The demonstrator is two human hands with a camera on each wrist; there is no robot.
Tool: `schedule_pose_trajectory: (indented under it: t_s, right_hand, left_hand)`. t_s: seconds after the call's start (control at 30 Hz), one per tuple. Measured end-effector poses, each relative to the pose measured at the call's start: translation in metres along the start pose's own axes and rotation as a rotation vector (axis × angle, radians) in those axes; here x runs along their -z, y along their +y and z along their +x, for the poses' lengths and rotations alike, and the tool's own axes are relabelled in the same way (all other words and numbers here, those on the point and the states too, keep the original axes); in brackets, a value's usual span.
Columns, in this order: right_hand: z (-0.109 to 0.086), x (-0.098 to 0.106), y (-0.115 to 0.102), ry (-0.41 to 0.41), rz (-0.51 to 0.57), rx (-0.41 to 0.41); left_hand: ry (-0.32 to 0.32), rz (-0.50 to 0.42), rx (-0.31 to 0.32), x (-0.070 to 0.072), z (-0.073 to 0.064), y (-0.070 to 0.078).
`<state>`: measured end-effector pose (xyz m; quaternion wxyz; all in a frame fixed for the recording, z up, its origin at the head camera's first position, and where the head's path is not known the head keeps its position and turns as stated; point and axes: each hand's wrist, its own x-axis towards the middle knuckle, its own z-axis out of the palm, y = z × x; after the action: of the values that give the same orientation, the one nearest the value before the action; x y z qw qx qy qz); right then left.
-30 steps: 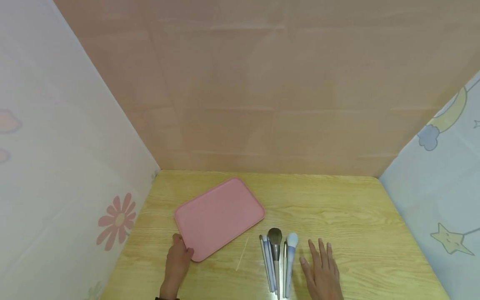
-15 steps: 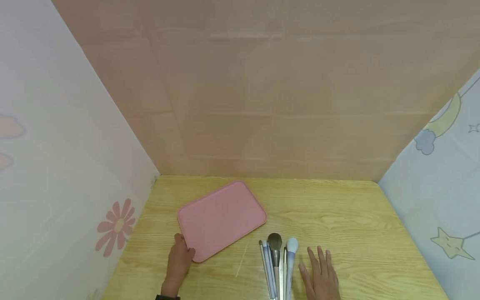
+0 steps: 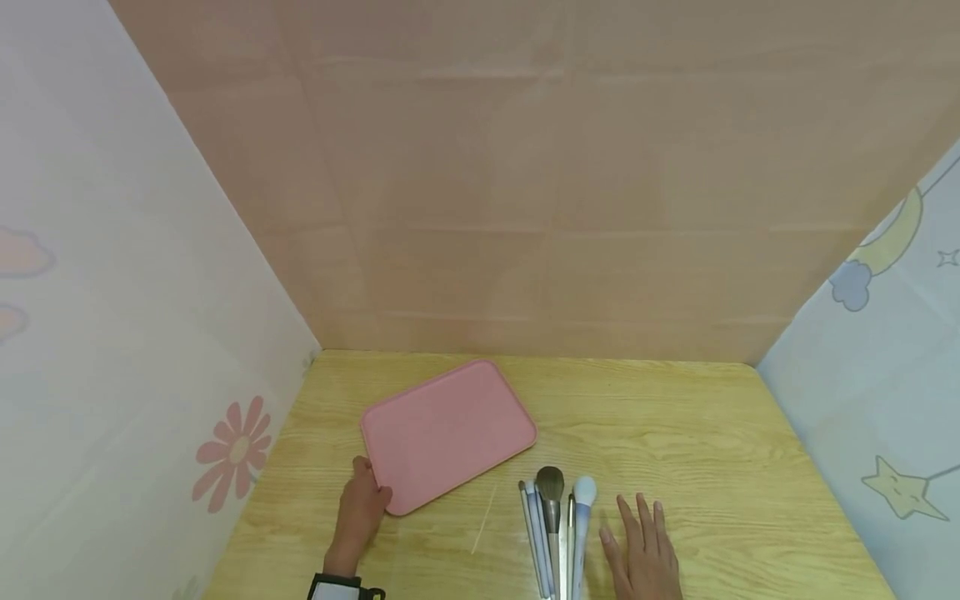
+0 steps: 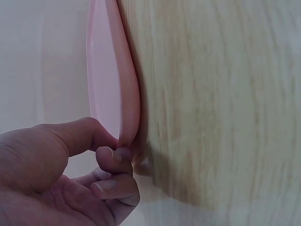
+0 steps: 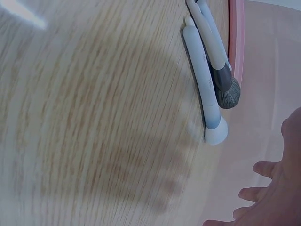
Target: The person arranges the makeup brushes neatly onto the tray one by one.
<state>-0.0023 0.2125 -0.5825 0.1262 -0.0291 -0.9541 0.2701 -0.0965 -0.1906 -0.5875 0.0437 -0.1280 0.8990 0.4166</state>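
Note:
A pink rectangular tray [image 3: 450,437] lies slanted on the wooden table, left of centre. My left hand [image 3: 362,506] pinches its near left corner between thumb and curled fingers; in the left wrist view the thumb presses the rim [image 4: 123,108] from above. Several makeup brushes lie side by side to the right of the tray, among them a large dark-bristled brush [image 3: 551,492] and a white-tipped brush [image 3: 582,517]. Just right of them is my right hand [image 3: 647,554], fingers spread and holding nothing. In the right wrist view this hand [image 5: 268,188] hovers apart from the white-tipped brush [image 5: 204,77].
A thin pale strip [image 3: 484,521] shows on the table [image 3: 712,450] between tray and brushes. A plain backdrop [image 3: 555,208] closes off the rear. Printed side panels stand at left [image 3: 150,333] and right [image 3: 862,400].
The tray has shifted slightly to the right and away from me, with my left hand still gripping its corner. The right hand and the brushes stay nearly where they were.

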Motion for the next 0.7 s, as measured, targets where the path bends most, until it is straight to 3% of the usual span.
schedule_pose_trajectory:
  t_s: [0.7]
  right_hand:
    - [-0.002,-0.007,0.005,0.134,0.033,0.041]
  left_hand:
    - [0.025,0.034,-0.08,-0.001,0.022,0.005]
